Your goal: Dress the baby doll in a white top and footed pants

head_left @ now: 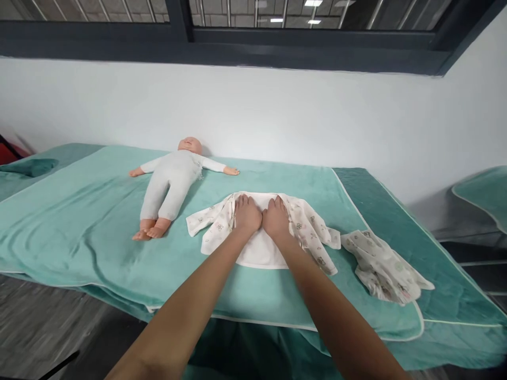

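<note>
A small white baby shirt [257, 257] with a scattered print is spread on the green bed cover, its front folded apart so that the plain inside shows. My left hand [247, 215] rests palm down on its upper middle, beside the left front edge. Close by, my right hand [276, 216] lies the same way near the right front edge, the thumbs almost meeting. The fingers of both hands look laid out on the cloth, though the undersides are hidden. Both sleeves reach outward, the right one partly doubled over.
A baby doll [170, 177] in a white bodysuit lies on its back at the left, arms spread. Crumpled printed baby clothing [386, 266] lies at the right. The green bed cover [99, 211] ends at a front edge; a white wall [277, 116] stands behind.
</note>
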Demonstrator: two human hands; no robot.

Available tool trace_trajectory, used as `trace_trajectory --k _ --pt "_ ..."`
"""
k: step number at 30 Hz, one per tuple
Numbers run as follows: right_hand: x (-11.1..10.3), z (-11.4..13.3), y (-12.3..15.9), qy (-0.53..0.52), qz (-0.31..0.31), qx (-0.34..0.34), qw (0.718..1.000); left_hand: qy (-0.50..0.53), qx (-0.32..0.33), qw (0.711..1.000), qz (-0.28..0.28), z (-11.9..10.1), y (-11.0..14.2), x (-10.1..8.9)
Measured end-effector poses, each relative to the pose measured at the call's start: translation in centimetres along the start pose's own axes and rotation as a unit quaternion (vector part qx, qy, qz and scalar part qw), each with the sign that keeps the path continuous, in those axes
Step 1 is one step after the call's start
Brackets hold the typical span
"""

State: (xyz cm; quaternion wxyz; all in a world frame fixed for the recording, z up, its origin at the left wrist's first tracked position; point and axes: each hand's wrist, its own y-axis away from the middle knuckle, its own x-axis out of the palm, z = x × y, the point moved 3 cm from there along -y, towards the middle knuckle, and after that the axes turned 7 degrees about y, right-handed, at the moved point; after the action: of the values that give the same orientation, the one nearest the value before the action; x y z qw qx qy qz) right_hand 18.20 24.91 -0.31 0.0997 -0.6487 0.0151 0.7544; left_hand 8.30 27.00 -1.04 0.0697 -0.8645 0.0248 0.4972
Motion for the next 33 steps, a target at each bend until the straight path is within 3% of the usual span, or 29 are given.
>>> trace_trajectory --k 5,10,15,20,25,29,33 --pt "0.5 -0.9 -0.7 -0.012 -0.022 0.024 0.999 -0.001 0.058 0.998 0.010 0.2 0.9 0.5" --pt "0.2 -2.2 -0.9 -0.023 -0.076 0.009 0.997 -0.021 -0.009 0.998 -0.055 0.8 0.1 -0.5" --pt "-0.3 -4.1 -2.0 -0.021 -0.112 -0.022 0.993 -0.027 -0.013 0.999 -0.041 1.4 -1.8 -1.7" --pt "-0.7 -4.8 -5.1 -0.019 -0.108 -0.032 0.993 -0.032 -0.021 0.999 -0.032 0.8 -4.8 -1.5" --pt "0.2 -4.3 -8.0 -0.023 -0.108 -0.023 0.994 -0.028 -0.037 0.998 -0.043 0.3 -7.4 -0.1" --pt "1.9 -4.5 -9.1 -0.037 -0.068 0.001 0.997 -0.034 -0.027 0.998 -0.039 0.8 -8.0 1.0" --pt "2.3 -4.7 -9.1 -0.023 -0.067 -0.007 0.997 -0.041 -0.020 0.998 -0.050 1.1 -7.9 1.0"
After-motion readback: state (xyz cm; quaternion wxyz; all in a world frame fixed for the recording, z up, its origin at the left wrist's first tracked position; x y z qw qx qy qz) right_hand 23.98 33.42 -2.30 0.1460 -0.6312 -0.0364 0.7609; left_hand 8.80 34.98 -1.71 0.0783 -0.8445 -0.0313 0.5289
